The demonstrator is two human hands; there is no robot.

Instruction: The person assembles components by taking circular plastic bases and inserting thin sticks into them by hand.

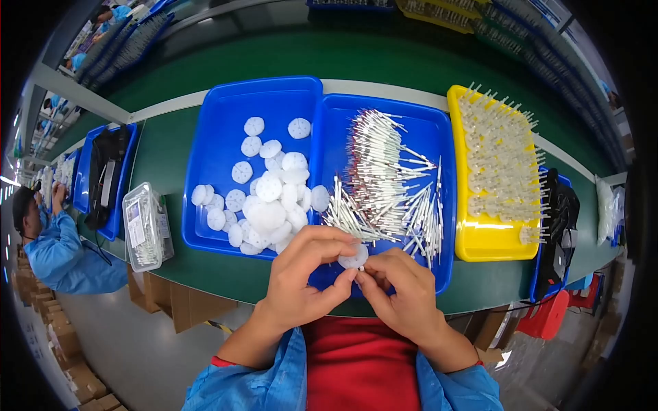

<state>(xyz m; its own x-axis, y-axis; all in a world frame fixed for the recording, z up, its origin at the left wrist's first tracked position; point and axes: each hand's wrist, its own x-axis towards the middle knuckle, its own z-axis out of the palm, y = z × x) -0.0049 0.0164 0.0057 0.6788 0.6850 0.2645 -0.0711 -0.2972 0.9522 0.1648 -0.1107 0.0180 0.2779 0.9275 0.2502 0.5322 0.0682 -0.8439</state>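
Note:
A round white translucent plastic disc [354,257] is pinched by its edge between the thumb and fingers of my left hand [301,274]. Close against the disc's lower side, my right hand [403,288] has thumb and forefinger pressed together on a small white piece, mostly hidden by the fingertips. Both hands are over the near edge of the blue trays. More white discs [269,186] with small holes lie heaped in the left blue tray [226,103]. Thin white sticks [380,164], some with dark red ends, are piled in the right blue tray [336,123].
At right stands a yellow tray [493,248] holding rows of discs with sticks poking out [500,157]. A clear plastic box [145,229] sits left of the trays on the green table [164,154]. Farther left, a person in blue [65,240] works; a red stool [545,316] stands at lower right.

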